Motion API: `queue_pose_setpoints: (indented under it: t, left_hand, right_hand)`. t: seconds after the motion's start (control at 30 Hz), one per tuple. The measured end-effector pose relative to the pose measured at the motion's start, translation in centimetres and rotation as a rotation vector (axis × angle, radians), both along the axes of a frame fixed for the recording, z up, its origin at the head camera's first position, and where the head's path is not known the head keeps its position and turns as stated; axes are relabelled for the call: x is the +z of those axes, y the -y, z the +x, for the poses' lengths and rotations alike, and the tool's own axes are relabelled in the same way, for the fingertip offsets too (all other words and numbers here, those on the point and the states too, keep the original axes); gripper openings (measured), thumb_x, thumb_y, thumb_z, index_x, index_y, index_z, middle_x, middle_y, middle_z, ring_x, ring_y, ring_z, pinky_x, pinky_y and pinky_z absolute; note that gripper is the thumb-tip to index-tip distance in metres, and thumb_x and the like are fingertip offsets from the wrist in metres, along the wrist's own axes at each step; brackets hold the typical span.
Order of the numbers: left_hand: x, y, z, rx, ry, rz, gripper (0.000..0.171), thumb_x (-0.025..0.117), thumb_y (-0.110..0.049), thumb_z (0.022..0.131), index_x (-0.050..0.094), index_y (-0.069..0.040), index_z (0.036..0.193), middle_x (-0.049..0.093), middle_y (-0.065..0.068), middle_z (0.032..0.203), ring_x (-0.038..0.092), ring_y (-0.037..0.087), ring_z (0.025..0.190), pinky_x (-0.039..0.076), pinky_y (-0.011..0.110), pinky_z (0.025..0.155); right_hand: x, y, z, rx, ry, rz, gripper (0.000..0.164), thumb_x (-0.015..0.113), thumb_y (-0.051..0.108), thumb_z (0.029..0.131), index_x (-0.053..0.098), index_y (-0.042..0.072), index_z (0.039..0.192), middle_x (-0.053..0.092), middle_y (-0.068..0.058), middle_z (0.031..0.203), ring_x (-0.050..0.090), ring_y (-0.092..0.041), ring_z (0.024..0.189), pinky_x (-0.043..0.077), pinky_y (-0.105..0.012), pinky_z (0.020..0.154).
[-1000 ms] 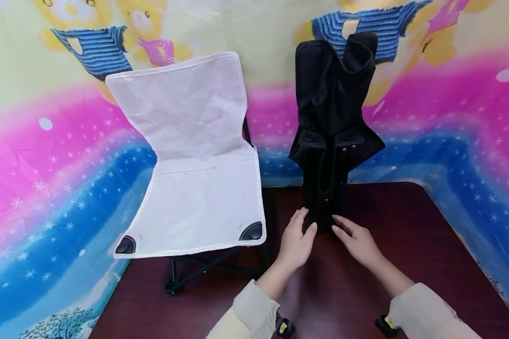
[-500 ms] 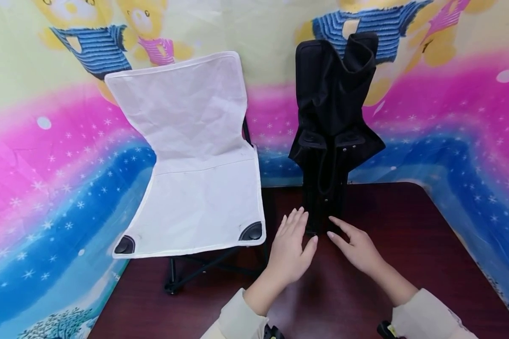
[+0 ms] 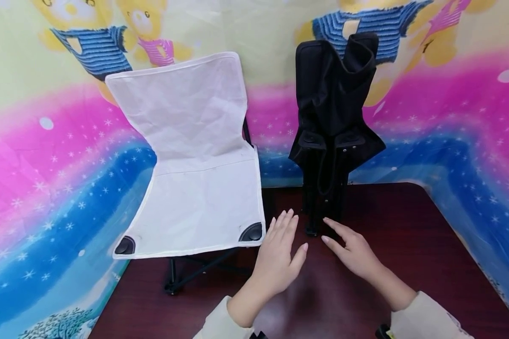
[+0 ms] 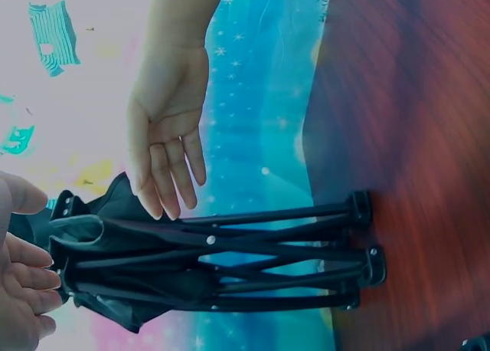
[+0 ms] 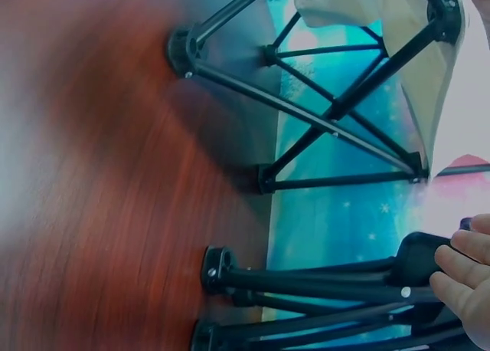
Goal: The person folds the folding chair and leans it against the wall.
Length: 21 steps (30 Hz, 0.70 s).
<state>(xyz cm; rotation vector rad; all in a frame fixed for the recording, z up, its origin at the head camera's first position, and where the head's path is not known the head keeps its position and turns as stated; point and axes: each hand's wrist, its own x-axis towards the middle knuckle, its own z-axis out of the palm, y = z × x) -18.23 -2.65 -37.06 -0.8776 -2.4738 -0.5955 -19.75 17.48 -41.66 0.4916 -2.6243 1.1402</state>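
A black folding chair (image 3: 335, 103) stands folded upright on the dark red table (image 3: 390, 212), its fabric bunched at the top. My left hand (image 3: 277, 259) is in front of its lower part and to the left, fingers straight and apart from the legs. Opposite it, my right hand (image 3: 354, 252) extends loosely, thumb and fingers apart, holding nothing. In the left wrist view the bundled black legs (image 4: 268, 251) end in plastic feet on the table. An unfolded white folding chair (image 3: 203, 202) stands just left of my left hand.
Behind both chairs hangs a printed cloth backdrop (image 3: 271, 108) with bears and snowflakes. Crossed black legs (image 5: 329, 125) of the white chair show in the right wrist view. The table's right edge (image 3: 471, 249) runs along the cloth.
My left hand has drawn back left and toward me, away from the black chair's foot. The right hand has shifted slightly left. Both chairs have stayed put.
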Motion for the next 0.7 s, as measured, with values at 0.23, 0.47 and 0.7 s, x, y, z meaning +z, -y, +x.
queue_pose_setpoints:
  t: [0.23, 0.47, 0.7]
  left_hand:
    - [0.3, 1.5, 0.3, 0.029, -0.004, -0.001, 0.050, 0.046, -0.027, 0.086, 0.037, -0.001, 0.128, 0.033, 0.009, 0.135, 0.019, 0.016, 0.127, 0.021, 0.039, 0.100]
    - [0.2, 2.8, 0.5, 0.076, -0.011, 0.024, 0.050, 0.048, -0.025, 0.085, 0.038, -0.003, 0.129, 0.033, 0.008, 0.135, 0.022, 0.016, 0.126, 0.021, 0.039, 0.100]
    - [0.1, 4.1, 1.0, 0.142, -0.008, 0.060, 0.053, 0.049, -0.027, 0.085, 0.035, -0.004, 0.131, 0.032, 0.009, 0.135, 0.023, 0.020, 0.126, 0.020, 0.040, 0.101]
  right_hand:
    - [0.3, 0.7, 0.3, 0.018, -0.033, 0.014, 0.049, 0.052, 0.029, 0.086, 0.042, 0.005, 0.127, 0.042, -0.014, 0.127, 0.039, -0.030, 0.114, 0.037, -0.049, 0.085]
    - [0.4, 1.5, 0.7, 0.037, -0.103, 0.033, 0.048, 0.055, 0.026, 0.084, 0.044, 0.007, 0.127, 0.043, -0.011, 0.127, 0.040, -0.028, 0.114, 0.038, -0.047, 0.085]
    - [0.9, 2.2, 0.8, 0.046, -0.174, 0.058, 0.050, 0.057, 0.025, 0.083, 0.044, 0.008, 0.127, 0.043, -0.008, 0.128, 0.041, -0.024, 0.114, 0.038, -0.045, 0.086]
